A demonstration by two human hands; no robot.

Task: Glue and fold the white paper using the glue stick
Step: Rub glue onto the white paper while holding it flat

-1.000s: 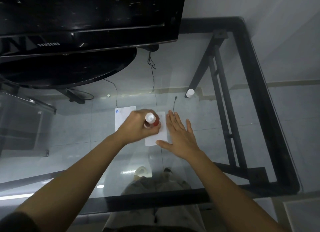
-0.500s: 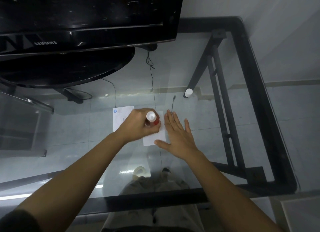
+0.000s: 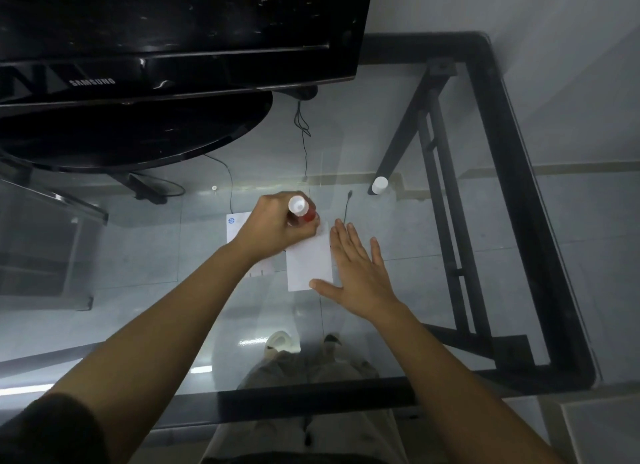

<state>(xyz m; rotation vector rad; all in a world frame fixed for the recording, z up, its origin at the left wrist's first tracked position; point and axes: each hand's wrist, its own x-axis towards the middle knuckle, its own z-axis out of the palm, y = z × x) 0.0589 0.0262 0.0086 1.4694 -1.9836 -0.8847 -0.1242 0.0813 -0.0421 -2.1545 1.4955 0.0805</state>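
Note:
A small white paper [image 3: 309, 268] lies flat on the glass table [image 3: 450, 290] in the middle of the view. My left hand [image 3: 275, 226] grips a red glue stick [image 3: 303, 211] with a white end, held tilted with its lower tip at the paper's far edge. My right hand [image 3: 358, 273] lies flat with fingers spread, pressing the paper's right edge and near corner. The glue stick's white cap [image 3: 379, 185] stands apart on the glass, farther back to the right.
A second white sheet with a blue logo [image 3: 237, 226] lies partly under my left hand. A black monitor [image 3: 173, 31] on an oval base [image 3: 138, 134] fills the back left. Thin cables [image 3: 304, 141] run behind the paper. The black table frame [image 3: 533, 221] borders the right and near sides.
My left hand has slid the glue stick away from me, up to the paper's far edge. More of the paper shows. My right hand stays flat on its right side.

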